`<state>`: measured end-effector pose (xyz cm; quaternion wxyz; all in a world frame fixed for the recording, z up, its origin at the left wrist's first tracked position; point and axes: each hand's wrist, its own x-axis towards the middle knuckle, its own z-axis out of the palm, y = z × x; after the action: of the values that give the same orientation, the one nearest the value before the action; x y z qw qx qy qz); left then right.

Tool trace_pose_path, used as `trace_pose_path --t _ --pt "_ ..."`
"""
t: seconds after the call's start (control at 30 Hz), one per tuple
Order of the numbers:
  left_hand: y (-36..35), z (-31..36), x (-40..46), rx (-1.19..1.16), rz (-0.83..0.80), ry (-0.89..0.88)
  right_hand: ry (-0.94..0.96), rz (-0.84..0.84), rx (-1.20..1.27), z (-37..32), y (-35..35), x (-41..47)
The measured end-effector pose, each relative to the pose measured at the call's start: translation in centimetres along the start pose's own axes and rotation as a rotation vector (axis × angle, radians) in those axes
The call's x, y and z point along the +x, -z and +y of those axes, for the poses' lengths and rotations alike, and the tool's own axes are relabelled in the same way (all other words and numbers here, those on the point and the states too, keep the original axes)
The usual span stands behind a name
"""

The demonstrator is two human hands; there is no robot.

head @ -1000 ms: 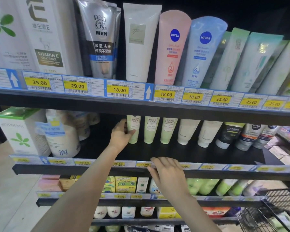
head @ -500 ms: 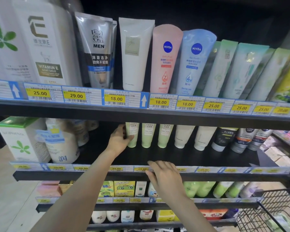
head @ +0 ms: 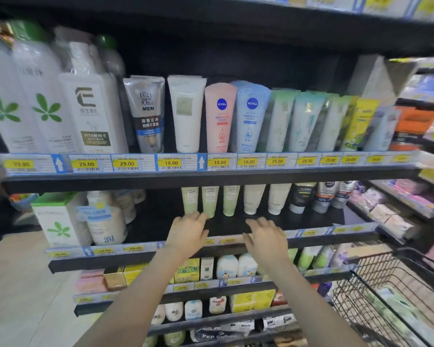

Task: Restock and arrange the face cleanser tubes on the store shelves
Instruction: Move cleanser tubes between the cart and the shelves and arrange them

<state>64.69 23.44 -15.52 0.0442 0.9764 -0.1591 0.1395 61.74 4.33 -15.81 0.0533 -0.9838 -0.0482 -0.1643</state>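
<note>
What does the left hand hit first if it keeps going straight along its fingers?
Probably the pale green cleanser tubes: the left hand points up and back into the shelf, fingertips just short of the second tube's cap. Depth is unclear.

bare shelf deck point(head: 161, 221) open ahead; green tubes point(head: 209, 200) block rear; white jar point(head: 105, 219) crowds left.

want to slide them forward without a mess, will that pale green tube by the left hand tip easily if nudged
Probably yes. The pale green tube stands tall and narrow on its cap end, so a push high up would likely topple it. It stands close to the other green tubes, so one could knock the next. It looks like soft plastic, so likely light and unbreakable. The left hand is open beside it.
</note>
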Motion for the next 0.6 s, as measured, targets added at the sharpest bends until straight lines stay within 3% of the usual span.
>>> trace_pose_path --t 0.3,0.6 --pt "2.0 10.6 0.9 0.064 -0.06 -0.292 -0.232 -0.02 -0.064 7.2 4.8 -4.8" --pt "0.1 27.3 5.1 -0.002 -0.077 -0.586 -0.517 -0.001 -0.107 20.6 8.2 -11.4"
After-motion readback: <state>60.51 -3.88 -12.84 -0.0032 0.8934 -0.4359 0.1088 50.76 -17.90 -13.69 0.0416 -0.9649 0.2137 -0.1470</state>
